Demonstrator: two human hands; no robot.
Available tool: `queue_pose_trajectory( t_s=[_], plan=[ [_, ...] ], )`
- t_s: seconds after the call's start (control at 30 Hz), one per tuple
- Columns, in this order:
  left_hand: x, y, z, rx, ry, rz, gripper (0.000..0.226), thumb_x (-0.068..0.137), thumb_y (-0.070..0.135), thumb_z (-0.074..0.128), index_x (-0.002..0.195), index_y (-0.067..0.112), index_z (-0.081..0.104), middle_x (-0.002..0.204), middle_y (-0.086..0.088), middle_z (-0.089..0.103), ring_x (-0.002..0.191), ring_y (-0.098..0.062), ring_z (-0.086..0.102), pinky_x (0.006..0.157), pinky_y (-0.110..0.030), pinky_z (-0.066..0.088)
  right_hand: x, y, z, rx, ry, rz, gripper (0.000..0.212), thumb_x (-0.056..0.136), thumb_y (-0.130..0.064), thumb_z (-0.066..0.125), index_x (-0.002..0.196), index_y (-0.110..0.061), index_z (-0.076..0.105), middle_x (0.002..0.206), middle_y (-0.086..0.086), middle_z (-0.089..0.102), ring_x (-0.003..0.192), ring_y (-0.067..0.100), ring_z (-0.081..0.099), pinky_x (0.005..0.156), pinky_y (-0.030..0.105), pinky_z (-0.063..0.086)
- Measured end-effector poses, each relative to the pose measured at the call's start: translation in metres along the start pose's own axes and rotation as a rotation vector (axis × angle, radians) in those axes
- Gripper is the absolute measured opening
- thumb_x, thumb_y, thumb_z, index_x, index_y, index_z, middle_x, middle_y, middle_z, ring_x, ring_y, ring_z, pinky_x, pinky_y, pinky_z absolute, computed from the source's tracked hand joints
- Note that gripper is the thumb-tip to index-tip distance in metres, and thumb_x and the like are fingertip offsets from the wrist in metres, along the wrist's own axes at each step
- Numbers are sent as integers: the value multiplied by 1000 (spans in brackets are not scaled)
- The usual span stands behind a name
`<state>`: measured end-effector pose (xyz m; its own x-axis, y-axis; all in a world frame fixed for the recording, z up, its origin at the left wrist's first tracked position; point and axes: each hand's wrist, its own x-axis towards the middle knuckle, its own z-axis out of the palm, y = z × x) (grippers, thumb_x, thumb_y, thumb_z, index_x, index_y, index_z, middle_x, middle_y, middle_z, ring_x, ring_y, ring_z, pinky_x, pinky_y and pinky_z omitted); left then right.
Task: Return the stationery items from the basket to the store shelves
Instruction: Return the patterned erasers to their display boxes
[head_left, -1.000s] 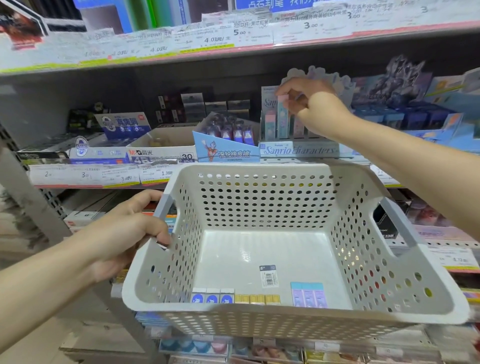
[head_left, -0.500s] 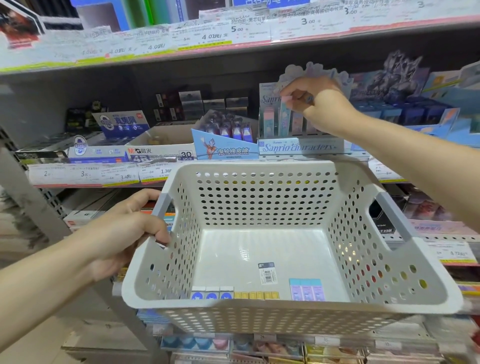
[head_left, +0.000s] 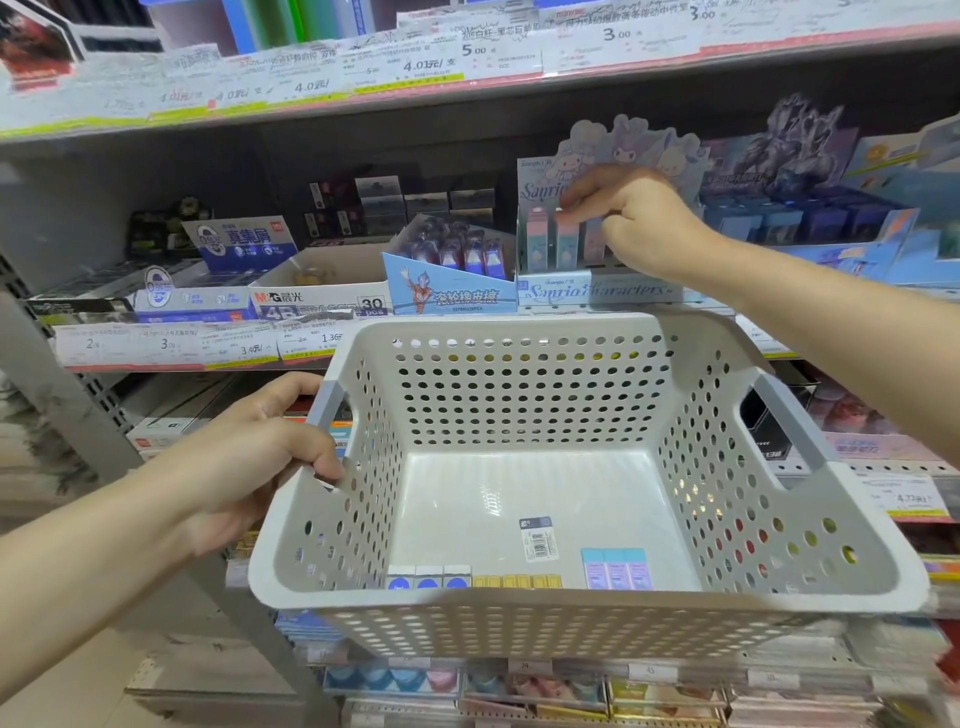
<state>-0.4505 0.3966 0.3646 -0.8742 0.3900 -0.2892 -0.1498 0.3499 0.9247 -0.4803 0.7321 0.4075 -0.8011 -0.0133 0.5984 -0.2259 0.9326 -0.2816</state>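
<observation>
My left hand (head_left: 249, 462) grips the left handle of a white perforated basket (head_left: 519, 400) held in front of the shelves. On the basket floor, against the near wall, lie three blue-and-white erasers (head_left: 428, 578), a row of small yellow items (head_left: 517, 581), three pastel erasers (head_left: 616, 569) and a small barcoded pack (head_left: 538, 538). My right hand (head_left: 641, 221) reaches over the basket into the Sanrio display box (head_left: 597, 293) on the middle shelf. Its fingertips pinch the top of a pastel eraser (head_left: 592, 239) standing in the box's row.
Left of the Sanrio box stand a blue Ultraman eraser box (head_left: 449, 291) and an M&G 4B eraser carton (head_left: 322, 301). Blue boxed goods (head_left: 831, 223) fill the shelf to the right. Price-tag strips run along the upper shelf edge (head_left: 415, 67). More stock sits on the shelves below.
My right hand has come down from the display card's top to the row of erasers in the Sanrio box. The basket and my left hand have barely shifted.
</observation>
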Motion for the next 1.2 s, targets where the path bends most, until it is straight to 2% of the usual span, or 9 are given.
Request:
queue_pose_trajectory(
  t_s=[0.27, 0.4, 0.47, 0.57, 0.73, 0.83, 0.93, 1.07, 1.2],
  plan=[
    [-1, 3, 2, 9, 5, -8, 54, 50, -11, 59, 94, 20, 59, 72, -24, 64, 59, -35, 61, 57, -44, 54, 0, -1, -9, -28, -146, 43, 61, 79, 14, 32, 125, -14, 60, 130, 5, 56, 122, 22, 49, 98, 19, 33],
    [0, 2, 3, 12, 7, -13, 47, 66, -16, 55, 96, 20, 59, 77, -25, 64, 62, -35, 61, 57, -44, 55, -9, -10, -12, -27, -82, 68, 60, 82, 11, 35, 134, -16, 48, 132, 6, 53, 122, 21, 48, 96, 23, 37],
    [0, 2, 2, 4, 10, -12, 45, 73, -18, 49, 95, 20, 58, 76, -25, 63, 59, -34, 61, 54, -42, 55, -17, -17, -14, -66, 2, -7, 46, 82, 8, 40, 120, -10, 58, 120, 9, 60, 111, 22, 54, 94, 30, 42],
    [0, 3, 2, -7, 6, -7, 45, 65, -16, 56, 91, 20, 58, 69, -22, 63, 52, -32, 60, 49, -38, 54, -32, -31, -15, -50, -29, -122, 25, 75, 5, 45, 77, -10, 64, 78, 4, 61, 69, 9, 53, 68, 27, 41],
    [-2, 3, 3, -17, -2, 3, 48, 56, -14, 59, 89, 20, 59, 65, -20, 62, 50, -30, 59, 45, -35, 53, -63, -60, 4, -168, -582, -43, 25, 79, -2, 52, 68, -17, 68, 65, -2, 64, 51, -1, 50, 57, 19, 41],
    [-3, 2, 4, -5, -4, 1, 54, 48, -11, 58, 91, 21, 59, 61, -16, 63, 47, -27, 60, 43, -34, 52, -85, -65, 30, -265, -1036, 17, 19, 85, -8, 52, 85, -9, 71, 68, 0, 64, 60, 11, 56, 60, 23, 47],
    [-3, 1, 6, 2, 1, 4, 46, 67, -19, 53, 93, 20, 58, 57, -12, 62, 43, -24, 58, 41, -31, 51, -110, -68, 52, -410, -1372, 2, 15, 88, -6, 47, 92, -7, 61, 73, 2, 54, 70, 21, 49, 52, 22, 36],
    [-4, 0, 8, -11, -8, 9, 46, 73, -22, 45, 92, 19, 57, 53, -9, 60, 39, -21, 56, 38, -29, 50, -128, -65, 73, -420, -1566, 21, 30, 89, 0, 44, 115, -4, 59, 119, 11, 59, 109, 34, 56, 82, 33, 47],
    [-4, -1, 8, -13, 5, 29, 47, 72, -20, 47, 92, 21, 57, 55, -6, 60, 44, -22, 56, 49, -31, 50, -127, -64, 78, -371, -1581, 12, 27, 93, -4, 45, 116, -7, 59, 115, 5, 55, 96, 22, 48, 78, 29, 39]
  ],
)
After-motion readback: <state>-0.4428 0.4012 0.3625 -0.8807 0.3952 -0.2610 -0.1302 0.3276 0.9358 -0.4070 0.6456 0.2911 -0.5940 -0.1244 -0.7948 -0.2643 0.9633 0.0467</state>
